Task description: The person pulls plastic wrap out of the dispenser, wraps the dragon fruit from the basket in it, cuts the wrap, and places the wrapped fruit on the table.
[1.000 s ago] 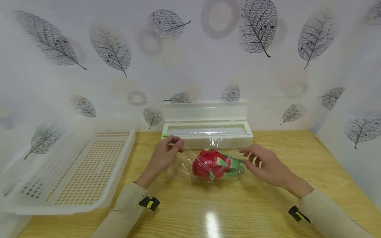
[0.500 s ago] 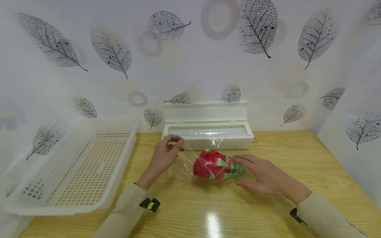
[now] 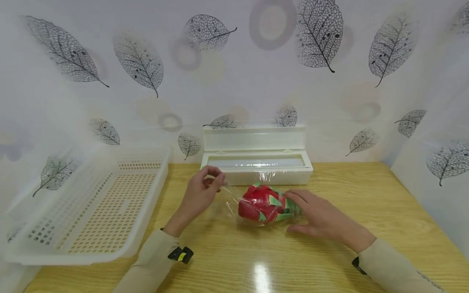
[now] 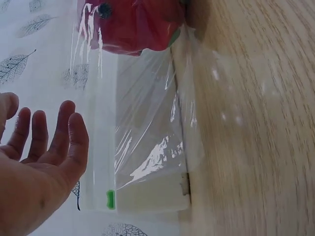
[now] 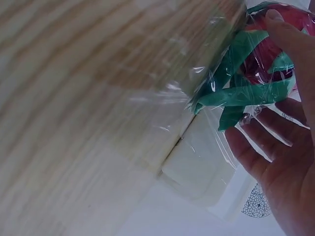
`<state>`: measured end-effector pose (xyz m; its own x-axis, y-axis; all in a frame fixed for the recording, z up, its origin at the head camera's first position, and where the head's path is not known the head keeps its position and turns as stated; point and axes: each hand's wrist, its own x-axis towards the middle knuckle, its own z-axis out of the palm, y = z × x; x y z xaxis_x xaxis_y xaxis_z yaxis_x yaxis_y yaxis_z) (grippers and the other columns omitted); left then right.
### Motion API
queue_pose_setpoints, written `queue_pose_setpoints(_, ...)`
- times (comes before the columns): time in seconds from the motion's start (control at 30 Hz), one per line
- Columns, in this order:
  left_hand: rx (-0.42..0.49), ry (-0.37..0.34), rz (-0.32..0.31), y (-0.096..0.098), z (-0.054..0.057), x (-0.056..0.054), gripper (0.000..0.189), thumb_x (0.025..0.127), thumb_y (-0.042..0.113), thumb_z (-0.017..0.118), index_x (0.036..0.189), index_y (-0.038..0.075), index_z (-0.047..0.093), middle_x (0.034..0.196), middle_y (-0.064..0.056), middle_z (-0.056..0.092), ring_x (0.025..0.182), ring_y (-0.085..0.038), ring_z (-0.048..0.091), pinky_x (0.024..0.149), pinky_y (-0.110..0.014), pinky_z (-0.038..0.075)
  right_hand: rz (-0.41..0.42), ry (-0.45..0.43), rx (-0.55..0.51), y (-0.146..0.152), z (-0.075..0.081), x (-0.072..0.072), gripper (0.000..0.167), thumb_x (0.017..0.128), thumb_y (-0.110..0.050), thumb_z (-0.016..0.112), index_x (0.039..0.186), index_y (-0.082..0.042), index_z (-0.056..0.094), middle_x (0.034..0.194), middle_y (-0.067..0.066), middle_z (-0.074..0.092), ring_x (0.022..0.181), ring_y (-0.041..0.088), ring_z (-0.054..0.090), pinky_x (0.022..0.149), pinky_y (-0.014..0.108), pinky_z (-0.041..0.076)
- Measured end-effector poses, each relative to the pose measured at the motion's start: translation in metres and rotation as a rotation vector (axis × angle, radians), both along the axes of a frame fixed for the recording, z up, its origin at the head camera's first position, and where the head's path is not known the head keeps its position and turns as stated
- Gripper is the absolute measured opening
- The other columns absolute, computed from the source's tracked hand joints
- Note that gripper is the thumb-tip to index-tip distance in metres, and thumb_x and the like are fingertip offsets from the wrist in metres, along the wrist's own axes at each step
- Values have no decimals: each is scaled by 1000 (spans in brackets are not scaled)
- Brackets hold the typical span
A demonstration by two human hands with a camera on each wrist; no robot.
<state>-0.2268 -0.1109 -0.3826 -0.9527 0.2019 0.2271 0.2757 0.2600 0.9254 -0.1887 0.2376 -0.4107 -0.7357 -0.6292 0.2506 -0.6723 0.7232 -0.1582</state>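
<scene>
A red dragon fruit (image 3: 258,203) with green scales lies on the table under clear plastic wrap (image 3: 229,203). Behind it a long white wrap dispenser (image 3: 271,177) stands with its lid raised, and the film runs from it over the fruit. My left hand (image 3: 198,195) is beside the fruit, thumb and index finger together at a film corner in the head view; that contact is unclear in the left wrist view. My right hand (image 3: 324,215) is at the green end, fingers extended on the wrapped scales (image 5: 246,93), thumb (image 5: 280,29) spread apart on the near side.
To the left is a white perforated plastic basket (image 3: 146,228). The wooden table (image 3: 227,260) meets a leaf-patterned covering (image 3: 234,89) at the back and sides. A green tab (image 4: 110,199) sits at the dispenser's left end.
My right hand has come down and inward from the film's right edge, its fingers spreading onto the fruit's green end. The left hand has stayed nearly still.
</scene>
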Motion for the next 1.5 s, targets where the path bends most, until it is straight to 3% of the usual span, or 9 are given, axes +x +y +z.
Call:
queue_pose_setpoints(0.13, -2, 16, -3, -4, 3, 6, 24, 105, 29, 58, 113, 6, 61, 108, -13, 71, 103, -35, 72, 85, -35, 61, -2, 20, 4, -1, -1, -1, 89, 78, -52, 85, 146, -7, 49, 142, 8, 59, 128, 28, 60, 102, 48, 55)
queue_pose_setpoints(0.33, -175, 111, 17, -10, 10, 11, 22, 101, 33, 64, 113, 15, 65, 109, -4, 73, 103, -20, 71, 85, -33, 58, -6, 26, 10, -1, -2, -1, 94, 75, -54, 86, 148, -8, 48, 144, 13, 56, 128, 32, 59, 103, 51, 54)
queue_pose_setpoints(0.47, -325, 252, -82, -10, 13, 14, 24, 95, 30, 73, 115, 17, 67, 115, 1, 72, 108, -22, 69, 85, -38, 59, -27, -12, 12, -1, -1, -2, 94, 75, -55, 86, 149, -10, 48, 146, 15, 55, 130, 34, 59, 103, 53, 54)
queue_pose_setpoints(0.57, -429, 318, -190, -9, 13, 19, 34, 91, 31, 78, 120, 18, 67, 126, 2, 65, 118, -23, 62, 94, -43, 56, -36, -12, 20, -2, -1, -3, 93, 75, -55, 86, 147, -9, 51, 144, 14, 57, 129, 33, 59, 103, 53, 53)
queue_pose_setpoints(0.67, -519, 341, -276, -7, 11, 22, 40, 87, 32, 82, 121, 19, 68, 132, 3, 58, 127, -19, 54, 104, -45, 52, -46, -6, 30, -3, -2, -4, 90, 75, -54, 86, 145, -8, 53, 141, 11, 59, 127, 31, 60, 102, 52, 54)
queue_pose_setpoints(0.77, -562, 379, -309, -5, 9, 23, 33, 86, 28, 83, 114, 16, 71, 131, -1, 58, 127, -19, 53, 106, -45, 50, -54, -10, 35, -3, -2, -5, 88, 75, -53, 87, 144, -8, 54, 139, 9, 61, 126, 30, 61, 101, 52, 55)
queue_pose_setpoints(0.93, -561, 379, -306, -4, 7, 22, 19, 90, 23, 79, 106, 15, 73, 128, -1, 61, 124, -20, 56, 105, -44, 51, -49, -14, 35, -4, -4, -6, 83, 78, -47, 87, 144, -9, 54, 139, 10, 61, 126, 31, 61, 101, 53, 55)
queue_pose_setpoints(1.2, -563, 312, -323, -6, 7, 21, 15, 95, 31, 73, 105, 19, 72, 133, -5, 60, 127, -22, 55, 106, -48, 50, -46, -3, 30, -4, -4, -6, 83, 78, -46, 87, 144, -7, 54, 138, 11, 61, 125, 32, 61, 100, 53, 55)
queue_pose_setpoints(1.5, -560, 282, -342, -6, 6, 19, 6, 99, 24, 69, 97, 19, 72, 131, -10, 62, 129, -25, 55, 110, -50, 47, -37, 11, 36, -5, -4, -8, 84, 78, -46, 87, 144, -6, 53, 137, 12, 62, 125, 33, 61, 100, 54, 55)
